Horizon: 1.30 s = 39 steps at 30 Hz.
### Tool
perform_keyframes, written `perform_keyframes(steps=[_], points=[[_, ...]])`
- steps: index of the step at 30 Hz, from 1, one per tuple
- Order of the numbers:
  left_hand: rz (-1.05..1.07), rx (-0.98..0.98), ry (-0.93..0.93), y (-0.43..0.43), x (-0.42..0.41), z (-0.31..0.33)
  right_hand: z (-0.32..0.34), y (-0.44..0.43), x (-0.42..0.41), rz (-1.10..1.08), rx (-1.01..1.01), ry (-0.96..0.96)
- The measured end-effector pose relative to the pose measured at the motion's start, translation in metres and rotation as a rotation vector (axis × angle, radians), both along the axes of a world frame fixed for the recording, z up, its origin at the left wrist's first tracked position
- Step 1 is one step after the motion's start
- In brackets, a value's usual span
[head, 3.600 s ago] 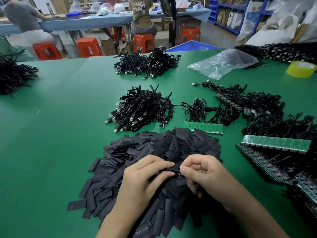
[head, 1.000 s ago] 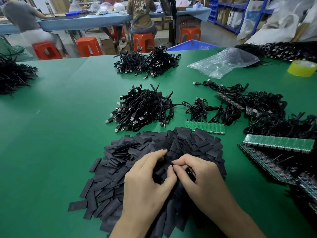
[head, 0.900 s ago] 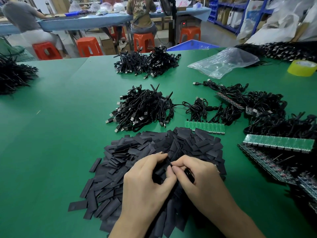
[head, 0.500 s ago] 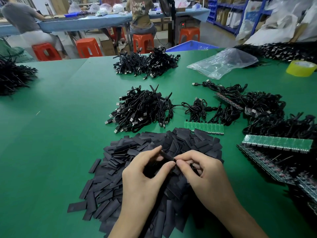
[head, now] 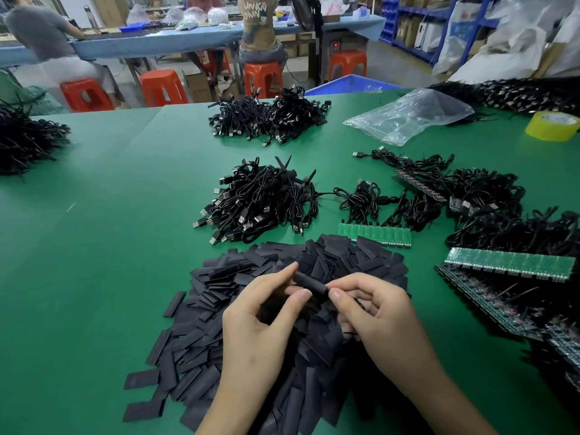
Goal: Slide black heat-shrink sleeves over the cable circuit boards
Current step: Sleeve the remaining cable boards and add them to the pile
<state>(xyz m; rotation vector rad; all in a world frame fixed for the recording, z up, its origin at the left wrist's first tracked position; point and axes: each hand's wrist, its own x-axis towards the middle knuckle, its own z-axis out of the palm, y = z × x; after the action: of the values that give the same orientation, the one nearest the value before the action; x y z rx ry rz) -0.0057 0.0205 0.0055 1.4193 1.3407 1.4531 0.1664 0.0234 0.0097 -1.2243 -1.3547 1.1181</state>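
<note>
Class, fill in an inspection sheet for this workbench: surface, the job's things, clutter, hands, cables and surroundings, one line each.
Surface: green table, carrying several piles.
Job's things: heap of flat black sleeves in front of the person; one held sleeve above it; green board strips to the right.
Clutter: clear plastic bag and yellow tape roll at the far right.
Hands: left hand pinches the held sleeve; right hand pinches at its other end.
Cables: black USB cable bundles mid-table, more at the far side and both edges.
Surroundings: seated people on orange stools at a blue bench.
</note>
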Motion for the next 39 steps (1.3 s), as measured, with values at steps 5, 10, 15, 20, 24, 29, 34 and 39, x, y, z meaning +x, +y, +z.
perform_keyframes(steps=[5,10,15,20,24,29,34,39], points=[[-0.046,-0.099,-0.044,-0.002,0.005,0.001,0.005,0.004,0.004,0.01,-0.173,0.348],[-0.216,-0.029,-0.01,-0.004,0.02,0.01,0.015,0.001,-0.002,0.087,-0.299,0.563],[-0.341,-0.153,-0.357,-0.002,0.031,0.012,0.019,-0.002,-0.002,0.175,-0.338,0.646],[-0.316,-0.192,-0.393,0.01,0.032,0.042,0.025,0.002,0.014,0.302,-0.39,0.905],[-0.232,-0.108,-0.227,0.057,0.026,0.086,0.026,0.012,0.042,0.277,-0.296,1.043],[-0.101,-0.123,0.1,0.143,0.022,0.118,0.018,0.021,0.06,-0.093,-0.132,0.674],[0.083,-0.073,0.992,0.171,0.006,0.102,0.007,0.025,0.072,-0.258,-0.078,-0.108],[-0.203,-0.012,0.954,0.093,0.037,0.058,0.001,0.025,0.08,-0.198,-0.065,-0.682]])
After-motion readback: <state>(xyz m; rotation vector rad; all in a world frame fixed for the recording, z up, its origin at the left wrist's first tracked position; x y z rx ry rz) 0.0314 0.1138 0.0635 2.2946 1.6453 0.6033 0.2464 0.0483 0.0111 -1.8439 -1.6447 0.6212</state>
